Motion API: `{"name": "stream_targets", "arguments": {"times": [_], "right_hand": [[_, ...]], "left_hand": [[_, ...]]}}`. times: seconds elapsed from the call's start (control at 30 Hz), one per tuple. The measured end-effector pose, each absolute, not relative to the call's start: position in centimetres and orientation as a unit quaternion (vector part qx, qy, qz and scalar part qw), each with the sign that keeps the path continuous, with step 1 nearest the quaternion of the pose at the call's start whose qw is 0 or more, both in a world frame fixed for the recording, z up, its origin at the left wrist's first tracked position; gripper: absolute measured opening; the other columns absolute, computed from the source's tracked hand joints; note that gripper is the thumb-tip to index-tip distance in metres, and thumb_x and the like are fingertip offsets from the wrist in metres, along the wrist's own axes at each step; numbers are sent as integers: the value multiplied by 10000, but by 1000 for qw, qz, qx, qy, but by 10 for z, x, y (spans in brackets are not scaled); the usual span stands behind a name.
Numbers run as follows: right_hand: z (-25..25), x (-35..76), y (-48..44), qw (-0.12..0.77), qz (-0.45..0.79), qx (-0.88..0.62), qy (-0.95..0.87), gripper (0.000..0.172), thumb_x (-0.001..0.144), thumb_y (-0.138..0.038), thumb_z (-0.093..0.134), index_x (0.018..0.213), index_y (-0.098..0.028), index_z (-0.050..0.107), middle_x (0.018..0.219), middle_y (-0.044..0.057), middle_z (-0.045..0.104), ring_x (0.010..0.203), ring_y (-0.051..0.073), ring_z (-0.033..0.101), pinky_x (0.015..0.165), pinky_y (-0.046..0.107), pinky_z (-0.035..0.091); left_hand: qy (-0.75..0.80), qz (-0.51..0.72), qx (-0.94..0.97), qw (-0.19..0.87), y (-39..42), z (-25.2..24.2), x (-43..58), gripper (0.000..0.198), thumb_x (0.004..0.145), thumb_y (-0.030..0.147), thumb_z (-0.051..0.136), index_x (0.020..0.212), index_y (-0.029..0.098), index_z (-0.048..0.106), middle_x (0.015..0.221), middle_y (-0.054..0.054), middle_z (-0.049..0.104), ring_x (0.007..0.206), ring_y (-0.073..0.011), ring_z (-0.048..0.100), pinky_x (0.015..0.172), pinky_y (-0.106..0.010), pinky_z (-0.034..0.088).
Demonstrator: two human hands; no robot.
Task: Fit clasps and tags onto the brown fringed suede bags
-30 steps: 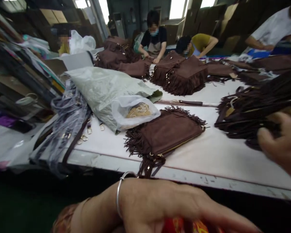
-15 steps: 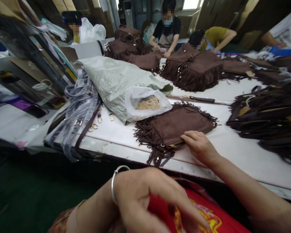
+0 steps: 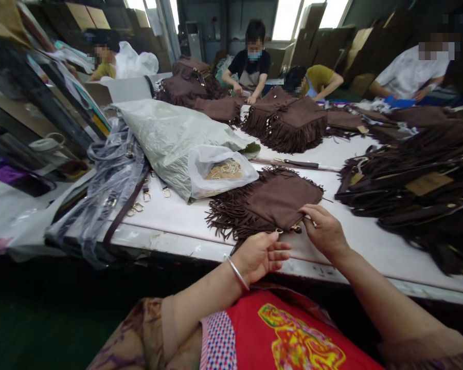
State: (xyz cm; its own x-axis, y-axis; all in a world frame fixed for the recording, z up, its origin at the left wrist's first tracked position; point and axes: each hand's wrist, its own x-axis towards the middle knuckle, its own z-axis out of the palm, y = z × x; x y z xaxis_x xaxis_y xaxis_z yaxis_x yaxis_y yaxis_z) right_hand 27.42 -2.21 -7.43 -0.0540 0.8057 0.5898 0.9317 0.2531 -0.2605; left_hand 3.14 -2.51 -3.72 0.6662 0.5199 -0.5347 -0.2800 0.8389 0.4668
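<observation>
A brown suede fringed bag (image 3: 272, 201) lies flat near the front edge of the white table (image 3: 370, 241). My right hand (image 3: 324, 230) pinches its zipper edge by the gold hardware. My left hand (image 3: 261, 255), with a silver bangle on the wrist, sits just below the bag's near corner. Its fingers are curled and the thumb touches the bag's lower edge; nothing shows inside it.
A grey plastic bag (image 3: 177, 139) and a clear bag of tags (image 3: 220, 170) lie left of the fringed bag. Wrapped straps (image 3: 111, 190) hang off the left edge. Stacks of brown bags (image 3: 420, 185) fill the right and far side (image 3: 289, 121). Several people work at the far end.
My left hand rose from my lap to the bag's near corner. My right hand slid along the bag to its zipper edge. The bag has been pulled slightly nearer.
</observation>
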Motion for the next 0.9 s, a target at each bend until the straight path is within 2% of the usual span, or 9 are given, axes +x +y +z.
{"name": "stream_targets", "arguments": {"times": [0.17,0.3,0.37,0.5,0.6,0.67,0.73,0.8,0.9], "right_hand": [[-77,281,-37,340,-80,-605,-716,263,893,-199,480,1073,-184,672,1145,119,673,1086,261,630,953,445,545],[-92,277,-59,391,-23,-686,-613,377,917,-330,494,1261,-199,574,1248,128,620,1065,256,647,766,365,601],[-108,275,-72,384,13,-706,-595,367,933,-378,491,1250,-214,571,1150,102,667,944,238,689,741,363,603],[-136,275,-91,366,-24,-608,-704,278,931,-355,504,1126,-214,643,1130,96,682,1036,266,662,923,441,553],[-143,275,-95,346,-50,-556,-754,228,919,-316,534,1059,-220,684,1131,96,678,1059,276,642,942,462,532],[-143,275,-94,342,-57,-556,-755,217,920,-304,537,1046,-209,686,1115,103,674,1040,276,640,930,469,530],[-144,275,-92,346,-61,-557,-753,214,921,-296,539,1050,-197,678,1096,108,672,1021,273,639,923,468,528],[-147,275,-91,347,-60,-557,-752,225,922,-295,540,1074,-193,670,1108,109,668,1025,271,636,930,464,523],[-154,278,-92,348,-58,-558,-751,250,920,-322,544,1102,-203,668,1133,101,668,1041,275,634,944,462,515]], "left_hand": [[433,243,132,858,-21,-46,71,237,876,301,669,760,119,570,611,31,543,429,-20,443,394,-111,313],[469,239,168,833,-31,-49,75,244,854,313,670,741,115,582,577,22,540,402,-37,417,368,-136,277],[444,190,205,851,-39,-47,61,235,808,333,705,794,112,625,627,-16,611,417,-59,466,372,-155,316],[272,26,420,866,-32,-18,14,351,735,340,761,1012,132,708,806,-64,716,595,-114,630,545,-205,499],[322,117,652,676,21,19,-13,309,821,333,690,1071,153,722,874,-63,741,744,-148,669,665,-236,530],[408,182,783,432,76,39,-22,282,891,278,601,1123,162,713,1017,-70,746,901,-161,673,819,-250,528],[515,113,829,185,134,48,-27,333,958,228,479,1229,185,668,1147,-58,722,1021,-160,654,921,-254,501],[546,53,826,131,183,45,-33,290,912,171,545,1149,157,712,1154,-95,716,1061,-218,646,970,-321,488],[563,-33,820,102,225,27,-42,190,885,204,643,1052,146,714,1090,-99,711,1040,-236,649,967,-412,499]]}}
